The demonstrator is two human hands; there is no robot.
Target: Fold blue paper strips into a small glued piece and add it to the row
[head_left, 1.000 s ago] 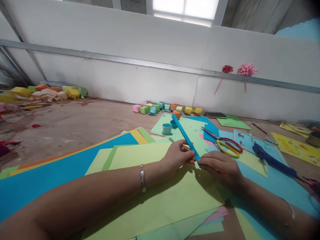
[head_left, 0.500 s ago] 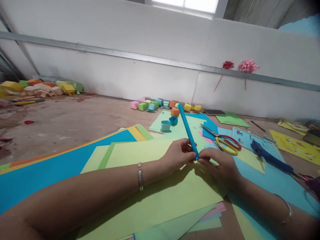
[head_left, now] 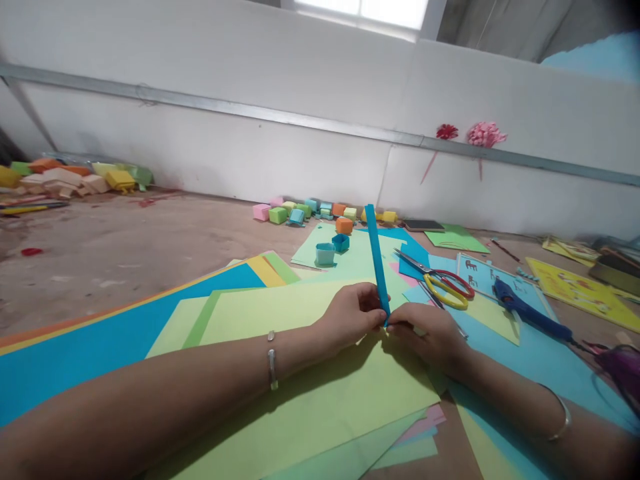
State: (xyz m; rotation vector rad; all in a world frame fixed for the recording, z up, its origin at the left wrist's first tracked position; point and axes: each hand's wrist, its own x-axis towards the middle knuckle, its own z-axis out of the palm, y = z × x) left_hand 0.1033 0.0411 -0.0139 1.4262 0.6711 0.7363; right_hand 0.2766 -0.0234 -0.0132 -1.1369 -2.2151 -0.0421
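- Left hand [head_left: 353, 312]: grip closed, thumb and fingers pinching the blue paper strip [head_left: 377, 263] just above its bottom end.
- Right hand [head_left: 431, 333]: grip closed to a fingertip pinch at the strip's very bottom; exact finger contact was partly hidden.
- Strip was held up near-upright over the light green paper sheet [head_left: 300, 400], top end free.
- Done, by my read: strip was already a narrow, straight length.
- Not done: strip wasn't bent into a loop or joined to anything. I'd call this piece early-stage; handling was confined to the bottom end.
- Other pieces: pale blue open-topped paper box [head_left: 325, 253] and darker blue paper box [head_left: 341, 243] stood beyond the hands. Closed-looking orange paper cube [head_left: 344, 225] sat behind them, near more coloured cubes by the wall.
- Scissors [head_left: 445, 290] and glue gun [head_left: 530, 313] lay to the right, neither in hand.
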